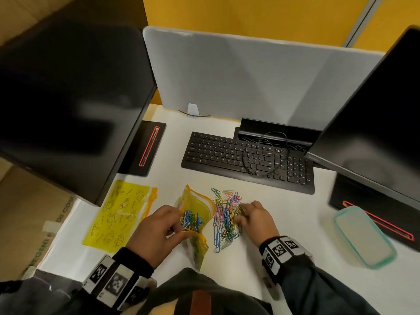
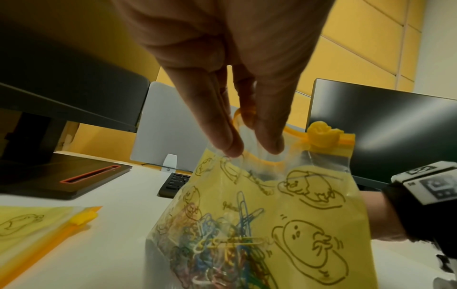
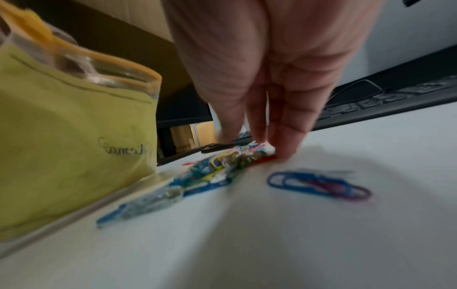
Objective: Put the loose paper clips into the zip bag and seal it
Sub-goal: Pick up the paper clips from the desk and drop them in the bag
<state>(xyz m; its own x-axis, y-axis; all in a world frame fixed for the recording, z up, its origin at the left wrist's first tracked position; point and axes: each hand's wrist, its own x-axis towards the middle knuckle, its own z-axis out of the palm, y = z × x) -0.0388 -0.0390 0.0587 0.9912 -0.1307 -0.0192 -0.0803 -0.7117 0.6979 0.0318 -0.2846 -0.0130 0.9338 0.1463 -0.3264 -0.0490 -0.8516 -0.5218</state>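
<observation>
A yellow zip bag with cartoon drawings stands open on the white desk, several coloured paper clips inside it. My left hand pinches the bag's near rim and holds its mouth open; an orange slider sits at the zip's end. Right of the bag lies a pile of loose coloured paper clips. My right hand is down on the pile's right side, fingertips bunched against the clips. The bag stands just left of them.
A second flat yellow zip bag lies to the left. A black keyboard with a looped cable sits behind the clips. Two monitors flank the desk. A lidded clear container rests at the right.
</observation>
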